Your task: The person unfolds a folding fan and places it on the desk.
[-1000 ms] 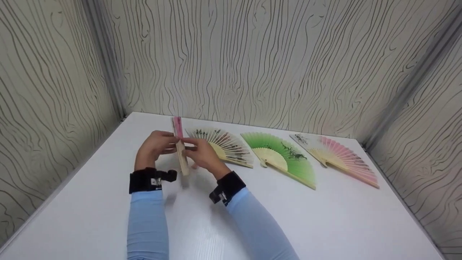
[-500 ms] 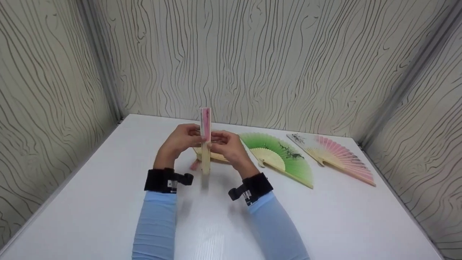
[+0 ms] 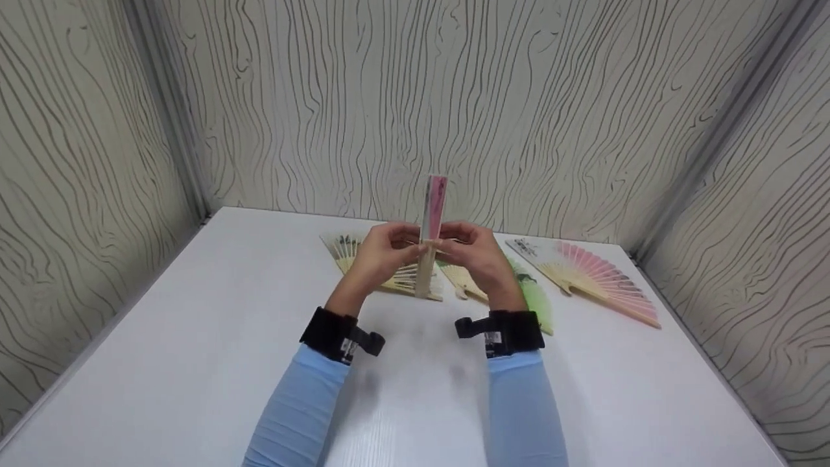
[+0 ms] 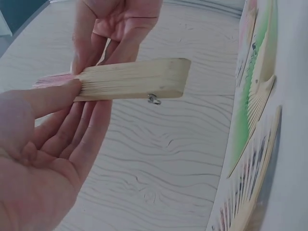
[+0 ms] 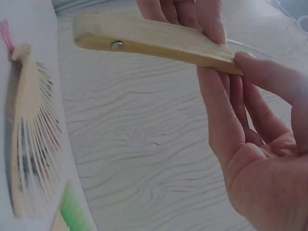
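Observation:
A folded hand fan (image 3: 433,211) with pink-and-white leaf and pale bamboo ribs stands nearly upright above the table. My left hand (image 3: 382,255) pinches it from the left, thumb on the near side. From the right, my right hand (image 3: 476,253) pinches it at the same height. In the left wrist view a metal rivet (image 4: 153,99) shows at the ribs' end. Behind my hands lie a spread white flowered fan (image 3: 343,246) and a spread green fan (image 3: 537,301), each partly hidden in the head view. Its pink tassel (image 5: 6,36) shows beside the flowered fan in the right wrist view.
A spread pink-and-white fan (image 3: 600,275) lies at the right of the white table (image 3: 214,363). Wood-patterned panels (image 3: 363,97) enclose the table at the back and both sides.
Both hands have carried the folded fan to the right and raised it somewhat. It now covers part of the flowered fan, and my right hand covers much of the green one.

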`<state>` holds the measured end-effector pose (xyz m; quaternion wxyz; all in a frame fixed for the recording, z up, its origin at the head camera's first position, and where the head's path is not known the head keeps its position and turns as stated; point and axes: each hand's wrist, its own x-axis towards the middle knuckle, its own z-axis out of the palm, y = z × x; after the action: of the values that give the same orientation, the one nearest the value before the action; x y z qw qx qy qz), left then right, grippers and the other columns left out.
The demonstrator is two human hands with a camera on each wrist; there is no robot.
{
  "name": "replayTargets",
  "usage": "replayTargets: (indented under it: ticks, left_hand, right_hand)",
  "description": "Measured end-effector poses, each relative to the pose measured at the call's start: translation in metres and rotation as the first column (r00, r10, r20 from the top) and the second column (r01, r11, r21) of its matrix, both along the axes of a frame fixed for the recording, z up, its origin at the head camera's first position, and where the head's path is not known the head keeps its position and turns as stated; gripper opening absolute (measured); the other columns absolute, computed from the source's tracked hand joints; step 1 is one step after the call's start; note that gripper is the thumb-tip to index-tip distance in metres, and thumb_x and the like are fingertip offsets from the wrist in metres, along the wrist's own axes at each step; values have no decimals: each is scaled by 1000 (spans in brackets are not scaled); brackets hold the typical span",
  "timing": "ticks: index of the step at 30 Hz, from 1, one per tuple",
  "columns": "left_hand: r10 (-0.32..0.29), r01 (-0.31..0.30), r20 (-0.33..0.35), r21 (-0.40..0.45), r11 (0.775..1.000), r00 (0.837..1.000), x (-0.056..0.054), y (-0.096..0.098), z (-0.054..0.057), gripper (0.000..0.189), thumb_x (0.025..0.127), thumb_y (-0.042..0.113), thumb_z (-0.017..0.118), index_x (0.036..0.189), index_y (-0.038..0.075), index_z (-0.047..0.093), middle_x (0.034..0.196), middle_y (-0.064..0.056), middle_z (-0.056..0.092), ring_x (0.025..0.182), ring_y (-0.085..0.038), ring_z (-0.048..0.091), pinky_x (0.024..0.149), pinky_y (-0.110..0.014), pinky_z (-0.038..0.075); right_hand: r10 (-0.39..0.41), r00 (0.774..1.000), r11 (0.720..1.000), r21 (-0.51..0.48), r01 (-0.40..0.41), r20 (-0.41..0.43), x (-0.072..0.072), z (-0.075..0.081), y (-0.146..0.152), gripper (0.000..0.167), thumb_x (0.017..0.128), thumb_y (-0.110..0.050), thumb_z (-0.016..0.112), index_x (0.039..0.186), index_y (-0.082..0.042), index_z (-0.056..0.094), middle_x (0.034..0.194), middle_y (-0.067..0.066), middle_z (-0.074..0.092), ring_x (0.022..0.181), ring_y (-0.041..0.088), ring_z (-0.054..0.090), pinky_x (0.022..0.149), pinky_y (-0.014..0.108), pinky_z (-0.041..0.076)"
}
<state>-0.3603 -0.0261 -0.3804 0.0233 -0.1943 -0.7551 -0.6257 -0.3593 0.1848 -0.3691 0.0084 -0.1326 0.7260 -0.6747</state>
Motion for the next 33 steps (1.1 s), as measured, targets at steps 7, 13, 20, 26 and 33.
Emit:
replayTargets:
  ticks: [7,13,20,26,33]
  left_hand:
    - [-19,19,-69,-4,1000,997,11,24,-3,25,100,13,79,125,8,77,116,-11,82,105,-20,77,94,-32,68]
    - [-2,2,-50,0,1000,999,11,29,-6,28,101,12,77,129,6,76,119,-13,82,109,-21,77,96,-33,67]
    - [-22,21,-11,-44,999,1000,11,30,-6,27,100,12,78,127,9,77,118,-12,80,106,-21,76,95,-34,65]
    - [-7,5,-21,-69,998,1000,11,30,-7,25,100,9,77,125,9,78,116,-11,81,108,-20,75,100,-36,64]
    - [-22,21,-27,-36,999,999,10,31,-9,25,99,4,76,123,4,78,113,-14,81,101,-17,75,91,-29,65]
  right_hand:
    - [36,999,984,172,-38,12,15,10,34,33,101,-12,78,131,0,73,120,5,79,114,20,78,108,42,65]
    - [62,998,979,191,-66,25,15,9,38,34,101,-14,79,131,1,74,118,5,81,112,19,79,107,39,65]
    - [57,998,991,126,-52,-35,16,6,37,31,100,-10,78,128,4,74,111,0,82,108,16,79,103,37,66]
    - [30,998,995,97,-24,-52,15,4,33,26,99,-9,79,122,3,77,105,-1,81,103,16,79,99,35,68]
    - [2,1000,999,32,-2,-19,14,2,32,15,97,-5,81,111,0,80,97,-1,81,93,13,81,92,32,69]
